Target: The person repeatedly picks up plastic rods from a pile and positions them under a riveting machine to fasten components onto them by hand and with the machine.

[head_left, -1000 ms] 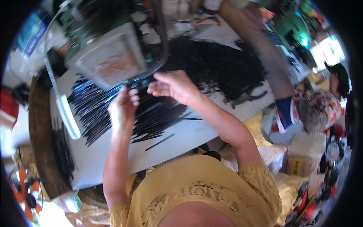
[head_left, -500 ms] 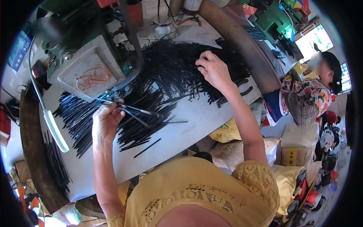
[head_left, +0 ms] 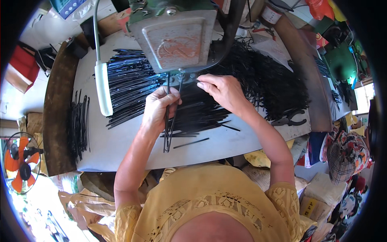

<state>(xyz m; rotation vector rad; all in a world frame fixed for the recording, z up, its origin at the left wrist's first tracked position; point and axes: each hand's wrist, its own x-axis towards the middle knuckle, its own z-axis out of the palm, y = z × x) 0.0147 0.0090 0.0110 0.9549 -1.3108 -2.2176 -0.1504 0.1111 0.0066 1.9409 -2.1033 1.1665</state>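
Observation:
My left hand [head_left: 160, 105] is closed round a pair of thin dark strips [head_left: 166, 128]. They come together below my fingers, and their upper ends spread apart under the head of a green and grey press machine [head_left: 177, 42]. My right hand [head_left: 224, 92] is at the right of the machine's lower end, thumb and forefinger pinched on the end of something small and dark that I cannot make out. Beneath and between my hands lies a pile of black strips [head_left: 195, 115]. Neatly laid dark strips [head_left: 131, 86] spread to the left of my left hand.
A tangled heap of black strips [head_left: 266, 76] covers the table's right side, with pliers [head_left: 290, 119] at its near edge. A white lamp [head_left: 104, 89] hangs at left. Curved brown rims [head_left: 60, 113] border the table [head_left: 121, 151]. An orange fan [head_left: 22, 163] stands beyond; another person [head_left: 346, 155] is at right.
My view has turned, so the machine is now nearer the middle. My right hand has come from the tangled heap to the machine. The strips in my left hand have swung to upright under it.

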